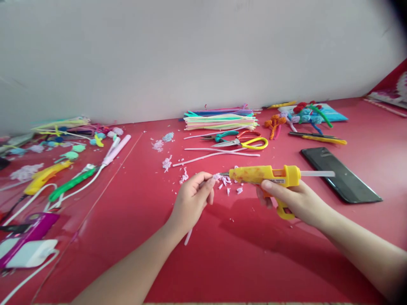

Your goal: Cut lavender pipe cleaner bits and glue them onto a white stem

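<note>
Over the middle of the red table, my right hand [286, 197] is closed round the grip of a yellow hot glue gun [251, 174]. A clear glue stick [318, 173] pokes out of its back end. The metal nozzle [224, 174] points left and meets, or nearly meets, a small lilac fuzzy piece [216, 176]. My left hand [195, 197] pinches that piece between thumb and fingers. From under this hand a pale pipe cleaner [188, 236] sticks out; whether it joins the lilac piece is hidden. Several lilac clippings [225, 181] lie beneath the nozzle.
Yellow-handled scissors [241, 143], teal-handled pliers [222, 136] and bundled pipe cleaners [221, 120] lie beyond my hands. A black phone [340, 173] is at right. On the left are a green tool [73, 184], a yellow tool [47, 177] and white cables [85, 188].
</note>
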`<state>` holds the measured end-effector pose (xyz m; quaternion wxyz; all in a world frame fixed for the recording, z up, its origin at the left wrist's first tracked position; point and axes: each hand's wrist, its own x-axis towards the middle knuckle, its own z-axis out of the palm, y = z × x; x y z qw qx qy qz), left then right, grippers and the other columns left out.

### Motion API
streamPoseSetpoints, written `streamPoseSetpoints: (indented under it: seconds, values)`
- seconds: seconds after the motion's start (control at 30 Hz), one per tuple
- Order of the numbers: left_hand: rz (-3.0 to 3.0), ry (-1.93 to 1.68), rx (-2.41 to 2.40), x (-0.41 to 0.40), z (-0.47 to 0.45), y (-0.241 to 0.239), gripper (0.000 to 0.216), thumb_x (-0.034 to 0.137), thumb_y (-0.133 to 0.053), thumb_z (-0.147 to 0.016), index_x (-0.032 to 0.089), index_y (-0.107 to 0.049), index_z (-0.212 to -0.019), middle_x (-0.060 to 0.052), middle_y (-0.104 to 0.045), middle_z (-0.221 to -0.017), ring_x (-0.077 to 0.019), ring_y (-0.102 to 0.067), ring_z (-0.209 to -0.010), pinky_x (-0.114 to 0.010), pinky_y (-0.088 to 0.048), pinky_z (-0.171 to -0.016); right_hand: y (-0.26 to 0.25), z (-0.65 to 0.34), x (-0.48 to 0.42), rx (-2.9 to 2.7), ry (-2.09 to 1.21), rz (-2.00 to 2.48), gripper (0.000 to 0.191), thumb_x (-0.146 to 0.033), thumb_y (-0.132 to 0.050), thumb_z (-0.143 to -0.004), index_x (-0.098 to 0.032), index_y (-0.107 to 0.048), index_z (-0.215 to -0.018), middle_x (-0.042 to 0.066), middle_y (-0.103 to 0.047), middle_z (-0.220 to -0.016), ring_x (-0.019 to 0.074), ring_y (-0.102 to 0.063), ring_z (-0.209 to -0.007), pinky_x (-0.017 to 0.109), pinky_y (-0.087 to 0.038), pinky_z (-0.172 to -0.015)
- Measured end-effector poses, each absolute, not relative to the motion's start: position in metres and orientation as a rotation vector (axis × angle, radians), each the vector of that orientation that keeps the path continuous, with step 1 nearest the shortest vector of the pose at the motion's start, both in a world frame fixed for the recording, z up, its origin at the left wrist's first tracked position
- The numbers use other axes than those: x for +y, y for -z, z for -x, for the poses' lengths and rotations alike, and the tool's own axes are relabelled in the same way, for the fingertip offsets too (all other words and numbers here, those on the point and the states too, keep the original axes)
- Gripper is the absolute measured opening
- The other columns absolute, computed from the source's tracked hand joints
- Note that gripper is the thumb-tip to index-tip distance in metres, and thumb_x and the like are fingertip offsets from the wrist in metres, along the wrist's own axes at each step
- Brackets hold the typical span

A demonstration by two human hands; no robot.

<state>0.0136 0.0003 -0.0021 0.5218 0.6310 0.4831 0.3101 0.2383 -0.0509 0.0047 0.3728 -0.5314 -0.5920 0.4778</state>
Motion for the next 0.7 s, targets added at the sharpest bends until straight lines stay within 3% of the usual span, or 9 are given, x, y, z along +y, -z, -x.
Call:
streamPoseSetpoints:
  seconds: [0.7]
  values:
    - [-1.518,-0.719,1.164,0.0000,-0.0132,0.0014,0.025,0.042,-0.046,-0.088,0.020,-0.053,-0.080,0.007,-0.046,-0.050,-0.0030,-0.030,-0.037,-0.016,-0.024,-0.038,0.0001,-0.2369,-0.0497,-1.484,-1.242,1.527,0.048,-0.062,-0.044,-0.080,-0.019,-0.047,-0.059,-0.002,-0.046,-0.053,0.0111,-0.043,-0.049,0.025,-0.035,-0.047]
